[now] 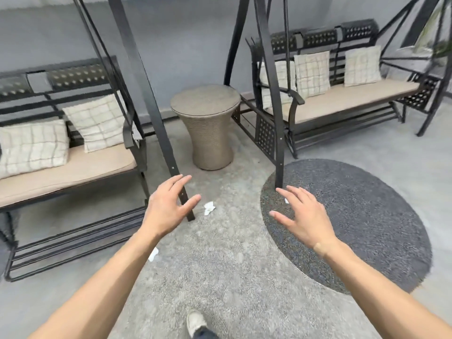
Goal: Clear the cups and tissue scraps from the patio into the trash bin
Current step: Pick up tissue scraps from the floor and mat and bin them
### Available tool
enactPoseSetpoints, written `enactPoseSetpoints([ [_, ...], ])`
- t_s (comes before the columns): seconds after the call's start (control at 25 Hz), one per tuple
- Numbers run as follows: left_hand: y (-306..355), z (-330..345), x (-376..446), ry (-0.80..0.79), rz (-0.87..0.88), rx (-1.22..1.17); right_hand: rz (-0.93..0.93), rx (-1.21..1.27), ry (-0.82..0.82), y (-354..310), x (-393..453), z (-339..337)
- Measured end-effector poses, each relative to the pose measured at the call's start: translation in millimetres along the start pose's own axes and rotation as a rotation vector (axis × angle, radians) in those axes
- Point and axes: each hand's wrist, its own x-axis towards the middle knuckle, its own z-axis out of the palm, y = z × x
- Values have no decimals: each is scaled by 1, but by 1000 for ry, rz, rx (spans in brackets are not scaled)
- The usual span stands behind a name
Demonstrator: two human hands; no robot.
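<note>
A crumpled white tissue scrap [209, 208] lies on the grey concrete floor between my two hands. A second tissue scrap [153, 254] shows beside my left forearm, partly hidden by it. A small white bit [286, 200] peeks out above my right hand on the edge of the round rug. My left hand [168, 206] is stretched forward, fingers spread, holding nothing, just left of the first scrap. My right hand [303, 216] is also spread and empty, over the rug's left edge. No cups and no trash bin are in view.
A dark round rug [367, 221] lies at the right. A woven round side table [206, 126] stands between two black metal swing benches [73, 167] [342, 99] with cushions. A frame leg [182, 192] slants down by my left hand. My shoe [195, 321] shows at the bottom.
</note>
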Motion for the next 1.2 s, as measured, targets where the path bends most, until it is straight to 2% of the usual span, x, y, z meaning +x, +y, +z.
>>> enactPoseSetpoints([
  [0.28,-95,-1,13,25,-177,-7,-59,17,-93,-40,72,56],
  [0.6,-257,-40,2,94,-508,-38,-214,56,-226,-163,184,143],
  [0.76,-315,-50,-8,124,-664,-52,-260,69,-292,-213,230,186],
  [1.0,-372,-20,-10,23,-793,-69,-318,134,-433,-257,280,267],
  [1.2,-411,24,27,-113,-892,-101,-271,122,-506,-254,324,337],
])
